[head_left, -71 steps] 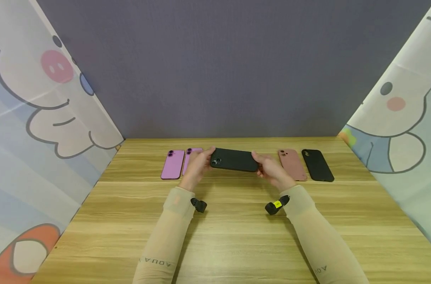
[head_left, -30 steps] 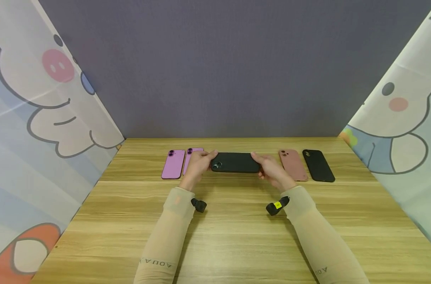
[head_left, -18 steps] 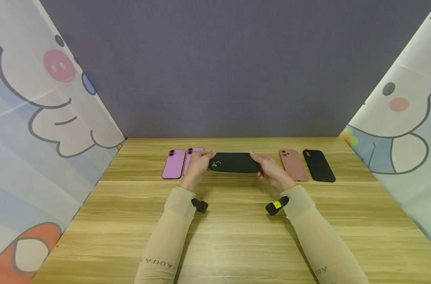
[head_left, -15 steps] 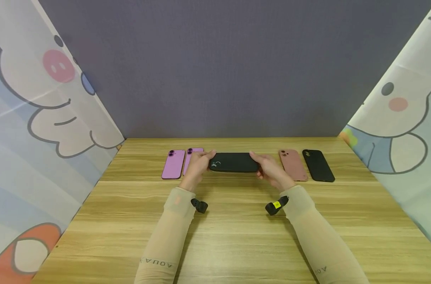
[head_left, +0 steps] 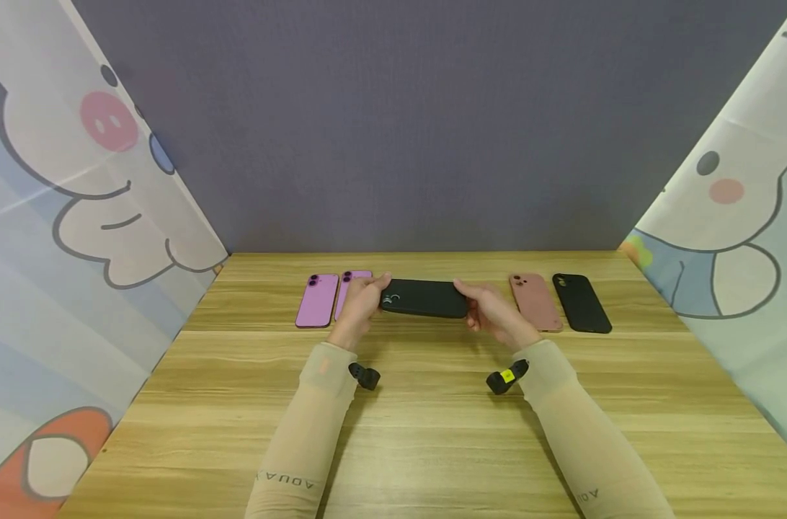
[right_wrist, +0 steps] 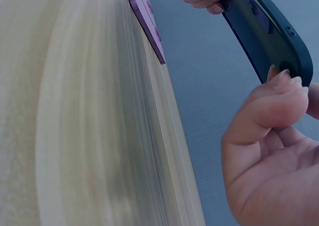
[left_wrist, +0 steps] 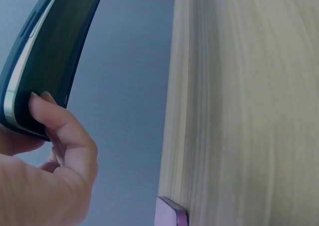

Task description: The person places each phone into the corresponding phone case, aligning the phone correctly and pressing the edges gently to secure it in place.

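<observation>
Fingers clamped on it, the left hand [head_left: 362,299] and right hand [head_left: 494,308] each grip an end of the cased phone [head_left: 426,298] — raised above the tabletop [head_left: 432,432], camera end left. Purple phones [head_left: 317,300] lie left — pink case [head_left: 536,303] and black case [head_left: 581,304] right.

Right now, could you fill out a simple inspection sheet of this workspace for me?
Surface: wood-grain table, items lying toward its far edge.
Job's things: black-cased phone, held above the table.
Clutter: purple phone and second purple phone, partly hidden, on the left; pink phone or case and black phone or case on the right.
Hands: left hand and right hand grip opposite ends.
Cables: nothing clearly seen.
Surroundings: grey panel behind; cartoon-print curtains both sides.
</observation>
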Demonstrator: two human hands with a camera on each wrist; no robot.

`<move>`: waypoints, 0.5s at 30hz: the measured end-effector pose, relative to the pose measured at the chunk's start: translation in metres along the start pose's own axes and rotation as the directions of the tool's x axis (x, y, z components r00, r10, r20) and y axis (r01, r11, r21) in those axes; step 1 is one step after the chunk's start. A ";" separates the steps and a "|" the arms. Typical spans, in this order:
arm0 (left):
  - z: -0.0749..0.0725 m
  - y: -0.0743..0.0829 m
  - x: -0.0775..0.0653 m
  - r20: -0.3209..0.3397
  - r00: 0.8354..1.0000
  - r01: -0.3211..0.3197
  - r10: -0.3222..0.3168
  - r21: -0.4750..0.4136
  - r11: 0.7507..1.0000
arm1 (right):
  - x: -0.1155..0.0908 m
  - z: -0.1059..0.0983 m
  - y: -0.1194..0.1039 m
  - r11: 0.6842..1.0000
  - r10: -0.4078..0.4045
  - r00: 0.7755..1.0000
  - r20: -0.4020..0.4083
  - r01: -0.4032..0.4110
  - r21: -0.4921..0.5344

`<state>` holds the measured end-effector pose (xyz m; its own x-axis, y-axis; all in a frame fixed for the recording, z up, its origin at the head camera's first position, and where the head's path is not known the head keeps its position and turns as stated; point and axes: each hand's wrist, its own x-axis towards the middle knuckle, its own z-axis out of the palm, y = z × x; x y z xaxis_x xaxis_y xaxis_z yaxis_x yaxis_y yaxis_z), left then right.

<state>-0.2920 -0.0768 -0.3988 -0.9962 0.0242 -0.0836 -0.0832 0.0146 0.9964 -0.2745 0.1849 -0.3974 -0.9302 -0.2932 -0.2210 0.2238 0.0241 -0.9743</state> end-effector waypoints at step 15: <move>0.000 -0.001 0.000 -0.058 0.998 0.016 -0.018 -0.035 0.999 | -0.003 0.003 0.003 0.998 0.037 0.998 0.052 -0.035 -0.049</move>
<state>-0.2915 -0.0768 -0.4002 -0.9943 -0.0345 -0.1010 -0.1004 -0.0199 0.9948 -0.2700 0.1831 -0.3997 -0.9049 -0.3413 -0.2544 0.2415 0.0806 -0.9670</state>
